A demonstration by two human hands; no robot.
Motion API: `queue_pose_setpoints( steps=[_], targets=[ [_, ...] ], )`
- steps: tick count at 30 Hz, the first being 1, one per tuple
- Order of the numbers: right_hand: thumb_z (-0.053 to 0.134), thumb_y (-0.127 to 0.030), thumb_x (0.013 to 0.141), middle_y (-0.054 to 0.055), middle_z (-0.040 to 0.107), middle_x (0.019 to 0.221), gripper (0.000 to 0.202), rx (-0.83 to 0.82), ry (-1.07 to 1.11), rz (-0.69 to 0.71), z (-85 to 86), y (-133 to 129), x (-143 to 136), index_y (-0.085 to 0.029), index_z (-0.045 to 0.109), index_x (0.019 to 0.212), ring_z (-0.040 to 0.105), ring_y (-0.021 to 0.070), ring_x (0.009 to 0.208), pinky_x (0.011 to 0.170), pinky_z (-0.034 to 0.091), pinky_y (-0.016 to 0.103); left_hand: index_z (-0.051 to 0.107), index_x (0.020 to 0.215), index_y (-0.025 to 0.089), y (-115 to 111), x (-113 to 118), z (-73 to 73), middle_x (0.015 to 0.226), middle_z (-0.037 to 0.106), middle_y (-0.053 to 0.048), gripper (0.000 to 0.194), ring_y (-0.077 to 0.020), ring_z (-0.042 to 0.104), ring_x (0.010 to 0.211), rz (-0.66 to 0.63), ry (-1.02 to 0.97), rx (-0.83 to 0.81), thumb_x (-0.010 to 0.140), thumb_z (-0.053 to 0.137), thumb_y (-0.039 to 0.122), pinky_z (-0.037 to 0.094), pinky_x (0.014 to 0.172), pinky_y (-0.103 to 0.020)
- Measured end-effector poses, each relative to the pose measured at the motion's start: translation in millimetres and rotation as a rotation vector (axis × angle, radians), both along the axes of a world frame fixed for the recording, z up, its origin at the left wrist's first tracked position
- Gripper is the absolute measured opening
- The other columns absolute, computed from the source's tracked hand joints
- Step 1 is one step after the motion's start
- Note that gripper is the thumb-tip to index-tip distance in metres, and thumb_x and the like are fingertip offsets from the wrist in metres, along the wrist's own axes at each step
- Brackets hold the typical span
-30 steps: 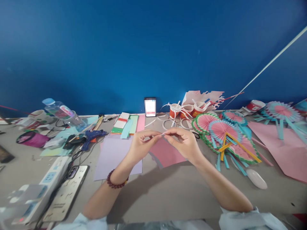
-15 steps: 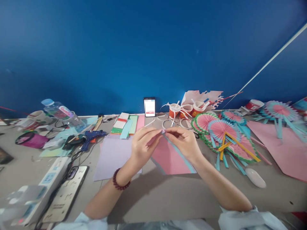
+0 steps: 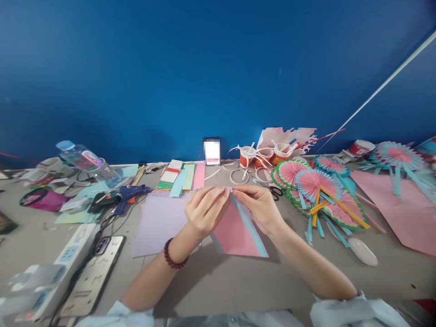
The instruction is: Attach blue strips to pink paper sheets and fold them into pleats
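Note:
Both hands meet over the middle of the table, pinching the far end of a pink paper sheet [image 3: 235, 231] with light blue strips along its sides. My left hand [image 3: 206, 209] has its fingers closed on that end, and my right hand [image 3: 257, 204] pinches it from the other side. A small pale lilac bit shows between the fingertips; the rest of the held end is hidden. The sheet hangs toward me from the fingers. Left of it lies a lilac paper sheet [image 3: 156, 222]. Black-handled scissors [image 3: 276, 193] lie just right of my right hand.
Pleated paper fans [image 3: 318, 184] and a white computer mouse [image 3: 363, 252] lie to the right. A lit phone [image 3: 212, 152] leans on the blue wall, near red paper cups [image 3: 264, 156]. At left are a blue glue gun [image 3: 129, 195], a bottle [image 3: 85, 159] and a power strip [image 3: 70, 259].
The sheet's near edge has swung left and closer to me. My left hand has turned slightly, and my right hand has shifted a little, showing more of the scissors. Both still pinch the sheet.

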State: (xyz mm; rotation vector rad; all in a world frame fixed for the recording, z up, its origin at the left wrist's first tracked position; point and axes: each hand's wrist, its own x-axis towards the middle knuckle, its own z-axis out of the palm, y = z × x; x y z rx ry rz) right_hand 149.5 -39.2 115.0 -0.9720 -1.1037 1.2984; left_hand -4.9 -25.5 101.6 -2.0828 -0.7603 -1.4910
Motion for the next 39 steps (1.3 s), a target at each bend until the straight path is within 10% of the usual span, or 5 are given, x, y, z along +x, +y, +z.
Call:
queue_pose_setpoints(
  steps=[21,33,39],
  targets=[
    [0.074,-0.030,0.069,0.002,0.072,0.087,0.013,0.018,0.095,0.020,7.0,-11,-2,-0.024,0.075,0.081,0.064,0.0160,0.083,0.079,0.050,0.029,0.064,0.102,0.016,-5,2,2.3,0.091,0.071,-0.009,0.032,-0.0192,0.066,0.079,-0.012,0.047,0.047,0.072,0.068,0.006,0.051,0.065,-0.029],
    [0.071,-0.036,0.071,0.004,0.071,0.080,0.016,0.088,-0.120,-0.035,-0.7,1,5,-0.022,0.074,0.079,0.063,0.0168,0.075,0.067,0.050,0.029,0.068,0.090,0.018,-10,-9,29.9,0.082,0.069,-0.006,0.019,-0.0150,0.061,0.075,-0.310,-0.158,-0.937,0.089,0.051,0.026,0.048,0.062,-0.024],
    [0.065,-0.028,0.078,0.003,0.068,0.087,0.010,0.302,-0.282,-0.077,0.7,1,4,-0.025,0.073,0.083,0.061,0.0163,0.082,0.071,0.049,0.028,0.068,0.080,0.017,-8,-11,32.4,0.074,0.068,-0.003,0.016,-0.0132,0.059,0.069,-0.342,-0.203,-1.018,0.086,0.055,0.025,0.046,0.061,-0.022]
  ],
)
